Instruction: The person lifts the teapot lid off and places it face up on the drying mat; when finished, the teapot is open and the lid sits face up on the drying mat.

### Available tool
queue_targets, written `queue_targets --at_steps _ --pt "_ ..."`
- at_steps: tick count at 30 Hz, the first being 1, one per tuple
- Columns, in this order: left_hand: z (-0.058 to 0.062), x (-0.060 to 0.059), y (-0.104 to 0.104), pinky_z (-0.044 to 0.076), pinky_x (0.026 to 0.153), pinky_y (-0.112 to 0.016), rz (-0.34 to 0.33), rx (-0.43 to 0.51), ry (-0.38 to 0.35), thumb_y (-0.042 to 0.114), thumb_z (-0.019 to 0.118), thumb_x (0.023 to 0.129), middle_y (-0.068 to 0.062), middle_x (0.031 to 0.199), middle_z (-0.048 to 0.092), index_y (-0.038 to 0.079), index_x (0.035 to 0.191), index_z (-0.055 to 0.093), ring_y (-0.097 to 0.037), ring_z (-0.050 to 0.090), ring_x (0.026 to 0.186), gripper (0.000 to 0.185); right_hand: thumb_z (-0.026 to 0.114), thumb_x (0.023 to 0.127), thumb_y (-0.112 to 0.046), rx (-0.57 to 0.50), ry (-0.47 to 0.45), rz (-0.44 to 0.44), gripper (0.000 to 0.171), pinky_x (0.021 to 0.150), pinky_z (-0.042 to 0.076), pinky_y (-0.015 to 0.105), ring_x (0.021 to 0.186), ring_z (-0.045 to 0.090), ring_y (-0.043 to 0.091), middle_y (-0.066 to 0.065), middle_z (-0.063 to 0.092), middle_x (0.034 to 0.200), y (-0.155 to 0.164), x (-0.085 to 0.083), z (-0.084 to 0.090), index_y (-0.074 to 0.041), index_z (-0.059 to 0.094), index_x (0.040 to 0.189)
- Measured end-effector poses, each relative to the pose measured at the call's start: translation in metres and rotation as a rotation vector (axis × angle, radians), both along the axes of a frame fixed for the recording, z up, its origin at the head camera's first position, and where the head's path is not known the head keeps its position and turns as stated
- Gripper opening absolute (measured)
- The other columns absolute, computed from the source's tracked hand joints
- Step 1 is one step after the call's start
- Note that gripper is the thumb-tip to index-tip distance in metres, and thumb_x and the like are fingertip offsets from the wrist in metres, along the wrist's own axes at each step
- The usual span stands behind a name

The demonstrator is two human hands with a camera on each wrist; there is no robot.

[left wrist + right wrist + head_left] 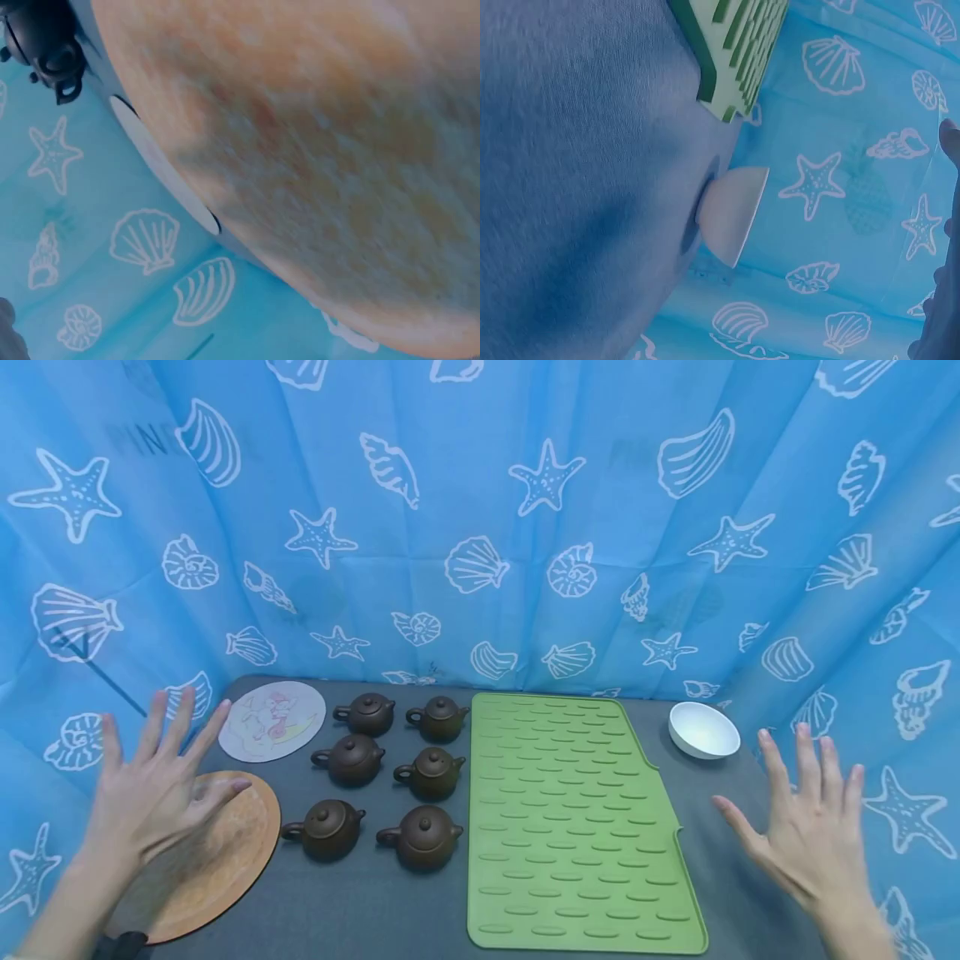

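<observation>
My left hand (153,793) hovers with spread fingers over a round orange-brown mat (232,860) on the table's left side, touching nothing that I can see. Beyond it lies a round white mat with a printed picture (272,722). Several small dark brown teapots stand in two columns, among them a front teapot (425,839) and a back teapot (369,715). On the right, my right hand (810,835) is raised with its fingers fanned out, holding nothing. Nearest to it is a white bowl (703,730), upright on the table, also in the right wrist view.
A green ridged drying mat (577,827) with a notched right edge lies right of the teapots. The grey table (360,910) backs onto a blue curtain (465,518) printed with white shells and starfish. A small black object (123,945) sits at the lower left edge.
</observation>
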State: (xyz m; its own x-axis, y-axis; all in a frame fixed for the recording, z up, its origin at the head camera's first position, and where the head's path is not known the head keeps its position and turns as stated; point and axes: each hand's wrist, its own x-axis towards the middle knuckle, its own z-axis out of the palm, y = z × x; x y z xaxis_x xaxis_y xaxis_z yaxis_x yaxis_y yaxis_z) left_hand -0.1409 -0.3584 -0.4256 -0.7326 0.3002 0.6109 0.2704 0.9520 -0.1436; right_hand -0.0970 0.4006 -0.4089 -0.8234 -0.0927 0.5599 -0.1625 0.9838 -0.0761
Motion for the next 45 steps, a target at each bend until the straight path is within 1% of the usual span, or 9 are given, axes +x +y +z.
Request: queue_targets --at_steps 11,15,19,24,29,32,35,42,45 --pt "-0.009 0.013 0.016 0.003 0.130 -0.080 0.001 0.083 -0.058 0.094 0.019 0.096 -0.015 0.176 0.037 0.034 0.171 0.032 -0.038 0.026 0.168 0.098 0.033 0.096 -0.092 -0.047 0.073 0.094 0.106 0.134 0.013 0.072 0.158 0.029 0.059 0.030 0.029 0.174 -0.028 0.002 -0.016 -0.012 0.039 0.166" --pt "-0.013 0.019 0.025 0.006 0.129 -0.082 -0.018 0.151 -0.097 0.088 0.030 0.100 -0.014 0.175 0.041 0.033 0.170 0.036 -0.033 0.028 0.168 0.089 0.042 0.097 -0.087 -0.094 0.074 0.145 0.103 0.121 0.028 0.078 0.148 0.038 0.061 0.033 0.035 0.170 -0.043 0.002 -0.019 -0.009 0.041 0.165" --pt "-0.015 0.023 0.036 0.013 0.124 -0.085 -0.041 0.209 -0.164 0.070 0.054 0.104 -0.018 0.166 0.051 0.028 0.169 0.040 -0.044 0.047 0.151 0.079 0.063 0.098 -0.069 -0.146 0.054 0.203 0.093 0.098 0.040 0.079 0.136 0.047 0.062 0.032 0.040 0.166 -0.061 0.002 -0.022 -0.006 0.044 0.163" --pt "-0.016 0.028 0.054 0.034 0.112 -0.081 -0.082 0.250 -0.209 0.052 0.071 0.100 -0.022 0.152 0.061 0.022 0.165 0.046 -0.048 0.058 0.131 0.076 0.086 0.088 -0.031 -0.218 0.001 0.271 0.089 0.100 0.043 0.076 0.137 0.051 0.056 0.027 0.043 0.166 -0.086 0.002 -0.025 -0.007 0.044 0.163" --pt "-0.016 0.039 0.079 0.041 0.102 -0.071 -0.071 0.362 -0.273 0.041 0.069 0.104 -0.021 0.145 0.066 0.019 0.159 0.055 -0.048 0.063 0.125 0.061 0.090 0.081 -0.010 -0.277 -0.033 0.323 0.091 0.120 0.045 0.045 0.142 0.052 0.043 0.020 0.052 0.162 -0.114 -0.001 -0.026 -0.010 0.048 0.161" --pt "-0.015 0.044 0.096 0.042 0.098 -0.069 -0.065 0.460 -0.295 0.032 0.058 0.110 -0.020 0.143 0.069 0.018 0.155 0.059 -0.046 0.063 0.126 0.047 0.090 0.081 -0.004 -0.324 -0.037 0.387 0.087 0.118 0.038 0.018 0.141 0.054 0.033 0.016 0.056 0.157 -0.132 -0.005 -0.026 -0.010 0.051 0.158" --pt "-0.014 0.048 0.112 0.045 0.094 -0.063 -0.105 0.543 -0.273 0.023 0.051 0.111 -0.015 0.136 0.073 0.016 0.150 0.063 -0.038 0.068 0.115 0.042 0.088 0.082 0.001 -0.382 -0.043 0.477 0.081 0.113 0.036 0.007 0.137 0.056 0.023 0.014 0.060 0.152 -0.149 -0.008 -0.027 -0.009 0.054 0.154" --pt "-0.013 0.055 0.151 0.054 0.094 -0.058 -0.097 0.663 -0.399 0.027 0.047 0.116 -0.008 0.132 0.076 0.019 0.144 0.067 -0.029 0.070 0.116 0.036 0.084 0.090 0.000 -0.545 -0.191 0.610 0.060 0.097 0.062 0.031 0.121 0.067 0.011 0.009 0.069 0.138 -0.184 -0.013 -0.026 -0.007 0.060 0.144" --pt "-0.014 0.056 0.167 0.058 0.089 -0.044 -0.072 0.702 -0.438 0.029 0.055 0.114 0.000 0.116 0.077 0.021 0.137 0.072 -0.017 0.070 0.104 0.030 0.080 0.096 -0.003 -0.659 -0.304 0.654 0.048 0.093 0.065 0.038 0.117 0.070 0.009 0.010 0.071 0.135 -0.197 -0.016 -0.024 -0.008 0.063 0.140"
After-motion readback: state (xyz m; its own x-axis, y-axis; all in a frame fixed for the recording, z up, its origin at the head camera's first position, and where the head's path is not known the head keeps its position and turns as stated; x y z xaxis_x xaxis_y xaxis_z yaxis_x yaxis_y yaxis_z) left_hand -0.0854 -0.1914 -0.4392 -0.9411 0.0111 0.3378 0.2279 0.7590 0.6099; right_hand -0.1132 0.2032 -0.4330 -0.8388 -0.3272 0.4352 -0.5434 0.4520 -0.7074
